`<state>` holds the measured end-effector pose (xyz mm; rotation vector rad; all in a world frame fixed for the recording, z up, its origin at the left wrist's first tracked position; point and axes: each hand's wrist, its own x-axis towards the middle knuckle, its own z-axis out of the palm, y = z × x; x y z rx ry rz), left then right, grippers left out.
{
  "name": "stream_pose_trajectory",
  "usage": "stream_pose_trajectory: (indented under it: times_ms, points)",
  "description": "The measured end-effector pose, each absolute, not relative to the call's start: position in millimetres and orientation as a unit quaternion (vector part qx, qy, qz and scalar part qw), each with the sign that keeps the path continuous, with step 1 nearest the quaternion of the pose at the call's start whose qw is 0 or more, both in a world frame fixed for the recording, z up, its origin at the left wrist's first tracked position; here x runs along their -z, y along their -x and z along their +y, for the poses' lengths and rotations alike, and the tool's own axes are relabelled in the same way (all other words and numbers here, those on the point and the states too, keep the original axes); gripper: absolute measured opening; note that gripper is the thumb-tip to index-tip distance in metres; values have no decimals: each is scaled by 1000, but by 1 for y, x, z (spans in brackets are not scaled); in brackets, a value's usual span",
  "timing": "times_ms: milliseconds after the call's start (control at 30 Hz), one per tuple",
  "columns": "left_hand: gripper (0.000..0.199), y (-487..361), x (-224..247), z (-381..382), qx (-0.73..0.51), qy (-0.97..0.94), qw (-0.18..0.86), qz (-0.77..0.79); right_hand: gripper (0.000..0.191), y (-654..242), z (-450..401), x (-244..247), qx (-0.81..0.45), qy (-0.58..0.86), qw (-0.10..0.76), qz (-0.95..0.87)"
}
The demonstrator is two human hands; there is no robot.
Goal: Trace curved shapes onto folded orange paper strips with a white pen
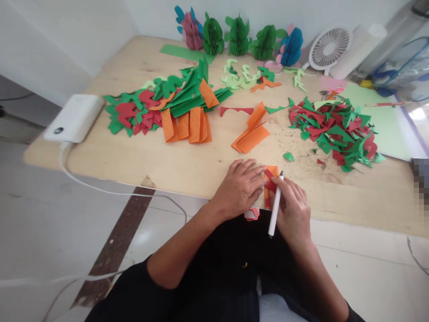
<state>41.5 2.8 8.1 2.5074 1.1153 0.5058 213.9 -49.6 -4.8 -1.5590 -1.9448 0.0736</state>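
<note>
My right hand (295,208) is closed around a white pen (275,208), whose dark tip points up and away from me. An orange paper strip (274,170) lies at the table's front edge with a small red paper piece (270,184) on top. My right fingertips touch the red piece. From the other side, my left hand (239,188) rests with fingers stretched out on the table, their tips at the strip's left edge. Beyond the hands lie folded orange papers (252,139) and a green scrap (288,156). Part of the strip is hidden by my fingers.
Cut green, red and orange pieces (181,96) are heaped at left, and a scrap pile (338,129) at right. Honeycomb paper figures (238,38) stand at the back beside a white fan (330,48). A white power bank (75,118) trails a cable over the edge.
</note>
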Motion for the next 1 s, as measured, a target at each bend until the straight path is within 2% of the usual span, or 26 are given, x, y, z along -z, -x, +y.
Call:
stream_pose_trajectory:
  times_ms: [800,1000]
  points:
    - [31,-41,-6,3,-187,-879,193,395,34,-215,-48,9,10,576,313,-756]
    - [30,-39,-5,3,-175,-888,181,385,40,-215,-49,10,-3,575,318,-754]
